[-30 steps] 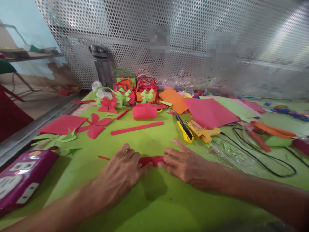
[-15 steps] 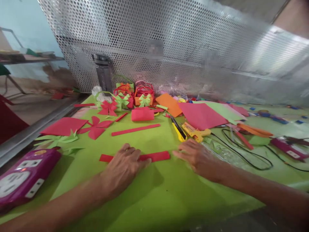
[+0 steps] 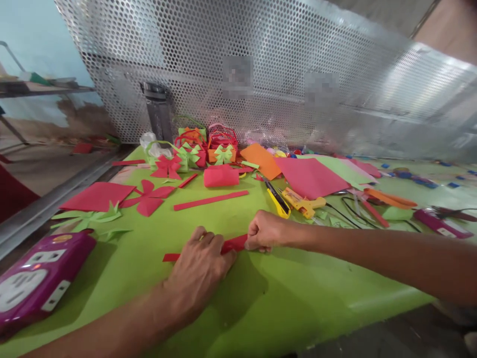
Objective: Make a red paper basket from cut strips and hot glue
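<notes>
A red paper strip [image 3: 234, 243] lies across the green tabletop [image 3: 298, 298] under both of my hands. My left hand [image 3: 201, 263] is closed over its middle, with a short end showing on the left. At the strip's right end, my right hand [image 3: 264, 231] pinches the paper with curled fingers. Behind them rests a second, narrower red paper strip [image 3: 210, 200]. Farther back sits a folded red paper piece [image 3: 221, 176]. A yellow utility knife [image 3: 278, 200] and a yellow glue gun [image 3: 302, 201] lie just beyond my right hand.
A purple power strip [image 3: 44, 273] takes up the left front. Red paper petals [image 3: 148, 198] and a red sheet [image 3: 97, 195] lie at left. Small paper baskets [image 3: 222, 149] and a dark bottle [image 3: 158, 114] stand at the back before a perforated metal panel [image 3: 208, 54].
My right hand has moved left and closed on the strip's right end. My left hand has shifted slightly right, and the strip now looks narrower.
</notes>
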`<state>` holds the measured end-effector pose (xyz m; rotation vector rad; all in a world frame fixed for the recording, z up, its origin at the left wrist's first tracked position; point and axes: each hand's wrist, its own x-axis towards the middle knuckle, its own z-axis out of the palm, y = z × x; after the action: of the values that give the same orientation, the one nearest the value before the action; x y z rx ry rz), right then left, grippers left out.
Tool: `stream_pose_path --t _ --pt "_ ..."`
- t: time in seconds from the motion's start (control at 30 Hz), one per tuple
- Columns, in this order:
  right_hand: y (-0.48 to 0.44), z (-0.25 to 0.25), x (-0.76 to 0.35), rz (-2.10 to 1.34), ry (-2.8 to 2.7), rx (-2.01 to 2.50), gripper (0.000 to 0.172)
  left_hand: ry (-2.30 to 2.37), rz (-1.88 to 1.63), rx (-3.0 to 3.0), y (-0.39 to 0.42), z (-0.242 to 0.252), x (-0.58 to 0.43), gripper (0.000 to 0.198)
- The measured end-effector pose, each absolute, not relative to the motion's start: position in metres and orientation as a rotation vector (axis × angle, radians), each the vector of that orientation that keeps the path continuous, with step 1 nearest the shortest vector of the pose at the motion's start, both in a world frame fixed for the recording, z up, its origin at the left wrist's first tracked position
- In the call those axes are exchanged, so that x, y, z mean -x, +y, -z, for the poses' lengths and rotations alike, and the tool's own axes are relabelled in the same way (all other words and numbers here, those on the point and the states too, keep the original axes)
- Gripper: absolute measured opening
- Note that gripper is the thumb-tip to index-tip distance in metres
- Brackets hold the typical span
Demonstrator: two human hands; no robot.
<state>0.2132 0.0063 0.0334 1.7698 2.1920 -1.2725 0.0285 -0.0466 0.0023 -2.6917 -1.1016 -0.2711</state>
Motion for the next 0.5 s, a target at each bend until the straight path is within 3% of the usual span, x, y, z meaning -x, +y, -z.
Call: stream_pose_path --t 0.2,0.5 --pt "0.009 -0.045 -0.205 1.09 2.142 -1.798 0.03 -1.073 0.257 2.637 -0.048 -0.003 -0.028 0.018" --pt "0.008 -0.046 -0.224 1.095 2.108 -1.798 0.026 -1.136 0.238 2.695 -0.05 -0.001 -0.026 0.021"
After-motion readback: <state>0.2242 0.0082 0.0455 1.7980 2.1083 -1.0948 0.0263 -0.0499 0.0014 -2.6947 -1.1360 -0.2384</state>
